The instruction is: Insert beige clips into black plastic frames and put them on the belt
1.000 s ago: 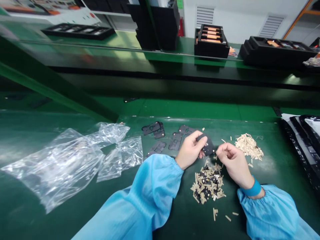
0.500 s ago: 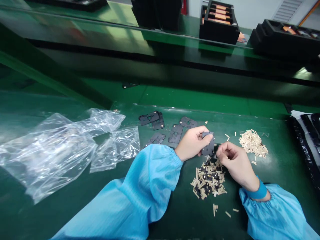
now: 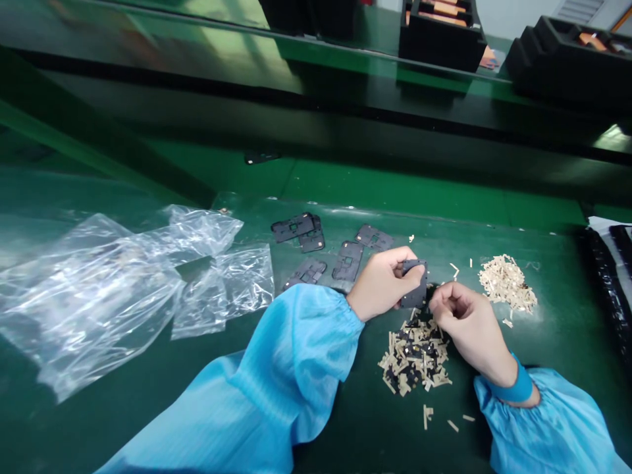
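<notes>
My left hand (image 3: 382,283) grips a small dark plastic plate (image 3: 413,289) between thumb and fingers, holding it up on edge. Close by on the right, my right hand (image 3: 461,319) is closed in a pinch at the plate's lower right side; whatever lies in the fingertips is too small to make out. Below both hands is a pile of small beige strips and black bits (image 3: 415,355). Several similar dark plates (image 3: 348,261) lie flat on the green table beyond and to the left of my left hand.
A heap of pale small pieces (image 3: 508,283) lies to the right. Crumpled clear plastic bags (image 3: 113,296) cover the left side. A raised shelf (image 3: 345,85) runs across the back, carrying black trays (image 3: 439,36). Black wrapped material (image 3: 605,283) sits at the right edge.
The view has tilted and shifted slightly. The plate in my left hand has turned a little, and my right hand stays pinched beside it.
</notes>
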The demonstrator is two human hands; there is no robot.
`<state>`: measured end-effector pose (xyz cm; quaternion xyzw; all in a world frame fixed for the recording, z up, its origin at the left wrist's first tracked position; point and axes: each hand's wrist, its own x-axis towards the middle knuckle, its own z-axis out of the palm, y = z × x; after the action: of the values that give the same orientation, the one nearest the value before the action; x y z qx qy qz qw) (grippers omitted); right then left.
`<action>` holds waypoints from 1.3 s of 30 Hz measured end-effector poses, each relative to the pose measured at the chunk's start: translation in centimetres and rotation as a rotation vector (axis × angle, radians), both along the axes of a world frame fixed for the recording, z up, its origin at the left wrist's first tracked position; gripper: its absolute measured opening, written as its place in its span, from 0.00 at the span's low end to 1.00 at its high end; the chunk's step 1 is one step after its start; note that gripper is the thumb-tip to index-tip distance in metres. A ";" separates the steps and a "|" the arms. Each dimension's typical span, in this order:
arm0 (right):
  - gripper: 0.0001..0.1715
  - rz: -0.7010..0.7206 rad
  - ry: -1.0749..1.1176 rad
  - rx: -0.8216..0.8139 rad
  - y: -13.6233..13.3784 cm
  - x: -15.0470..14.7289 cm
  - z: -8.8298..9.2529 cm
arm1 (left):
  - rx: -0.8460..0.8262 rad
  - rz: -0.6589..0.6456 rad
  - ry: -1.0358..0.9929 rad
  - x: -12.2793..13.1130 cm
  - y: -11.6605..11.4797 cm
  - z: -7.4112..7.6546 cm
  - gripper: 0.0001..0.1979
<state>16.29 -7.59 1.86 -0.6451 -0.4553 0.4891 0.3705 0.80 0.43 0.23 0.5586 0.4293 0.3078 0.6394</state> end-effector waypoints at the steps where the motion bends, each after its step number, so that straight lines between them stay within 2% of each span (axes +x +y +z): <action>1: 0.09 0.000 0.000 -0.002 0.0 0.0 0.1 | -0.001 0.000 0.000 0.0 0.0 0.0 0.08; 25: 0.10 -0.012 -0.011 -0.008 0.0 0.1 0.4 | 0.019 0.027 -0.004 0.1 -0.2 0.0 0.10; 39: 0.12 -0.007 -0.016 -0.029 0.1 0.4 0.4 | 0.000 -0.018 -0.039 -0.1 -0.1 0.2 0.10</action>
<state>16.68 -7.53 2.28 -0.6560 -0.4488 0.4890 0.3593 0.70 0.37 0.46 0.5563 0.4116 0.3132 0.6504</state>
